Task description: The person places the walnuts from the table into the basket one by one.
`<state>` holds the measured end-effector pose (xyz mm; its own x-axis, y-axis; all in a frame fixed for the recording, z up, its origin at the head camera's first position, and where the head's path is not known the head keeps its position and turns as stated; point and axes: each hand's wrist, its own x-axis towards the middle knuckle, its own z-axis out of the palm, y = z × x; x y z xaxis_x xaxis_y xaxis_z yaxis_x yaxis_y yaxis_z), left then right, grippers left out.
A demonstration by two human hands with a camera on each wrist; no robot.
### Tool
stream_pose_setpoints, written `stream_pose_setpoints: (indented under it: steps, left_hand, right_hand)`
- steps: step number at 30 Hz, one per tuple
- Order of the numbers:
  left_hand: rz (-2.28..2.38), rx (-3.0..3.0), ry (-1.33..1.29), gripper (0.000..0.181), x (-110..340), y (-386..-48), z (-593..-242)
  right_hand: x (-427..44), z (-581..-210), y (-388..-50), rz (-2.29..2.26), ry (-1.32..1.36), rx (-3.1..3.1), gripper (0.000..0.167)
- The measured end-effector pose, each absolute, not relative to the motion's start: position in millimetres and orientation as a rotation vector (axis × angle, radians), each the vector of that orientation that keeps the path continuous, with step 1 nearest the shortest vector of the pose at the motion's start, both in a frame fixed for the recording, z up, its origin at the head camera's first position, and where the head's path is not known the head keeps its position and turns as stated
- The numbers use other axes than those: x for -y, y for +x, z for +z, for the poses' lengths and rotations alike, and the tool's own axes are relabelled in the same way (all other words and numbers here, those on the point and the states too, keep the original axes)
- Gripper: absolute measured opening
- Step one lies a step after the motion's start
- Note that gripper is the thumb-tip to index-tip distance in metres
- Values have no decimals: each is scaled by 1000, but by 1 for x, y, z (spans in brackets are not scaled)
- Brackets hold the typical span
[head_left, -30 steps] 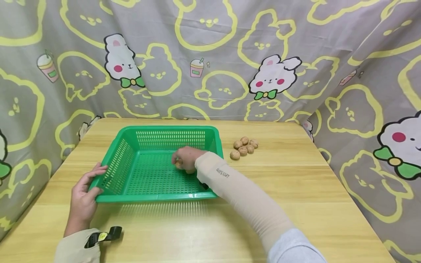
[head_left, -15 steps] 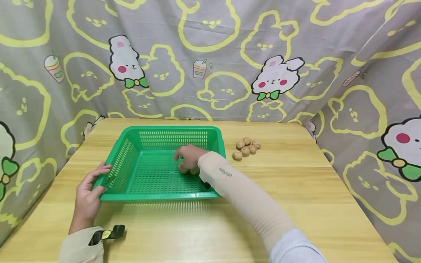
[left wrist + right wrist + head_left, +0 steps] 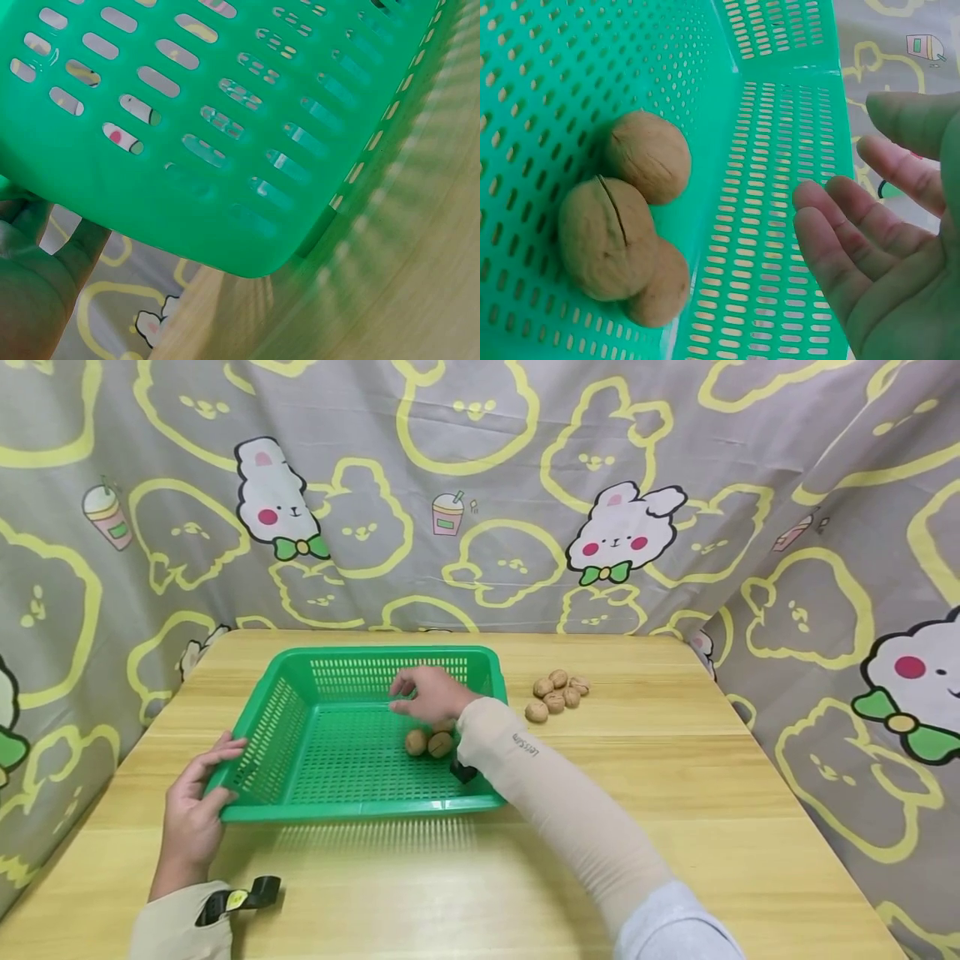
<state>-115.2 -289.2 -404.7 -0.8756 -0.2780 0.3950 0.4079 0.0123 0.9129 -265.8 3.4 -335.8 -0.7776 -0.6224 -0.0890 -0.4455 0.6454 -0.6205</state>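
Note:
In the head view, a green plastic basket (image 3: 352,812) with slotted walls stands on the wooden table. My left hand (image 3: 197,818) grips its left rim near the front corner, thumb on one side and fingers over the edge. The left wrist view shows the basket's outer wall (image 3: 187,232) beside that hand. Three walnuts (image 3: 440,744) sit together on the basket floor toward the right. Above them is my right hand (image 3: 433,693), its fingers loosely extended and holding nothing. In the right wrist view, one walnut (image 3: 604,240) has a dark seam and touches the others.
Several walnuts (image 3: 555,701) lie grouped on the table (image 3: 637,827) to the right of the basket. A patterned curtain (image 3: 517,510) hangs behind the table and along its sides. A black wrist strap mount (image 3: 243,897) is on my left wrist.
My right hand has let go of a walnut in the basket, and its fingers have spread and lifted away. The left hand keeps its grip on the rim.

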Motion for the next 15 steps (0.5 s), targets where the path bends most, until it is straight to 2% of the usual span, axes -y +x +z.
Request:
stream_pose_setpoints:
  steps: [15]
  left_hand:
    - [-1911, 1832, -126, 53, 289, -115, -402]
  right_hand:
    - [-16, -307, -270, -999, -861, -2600, 34]
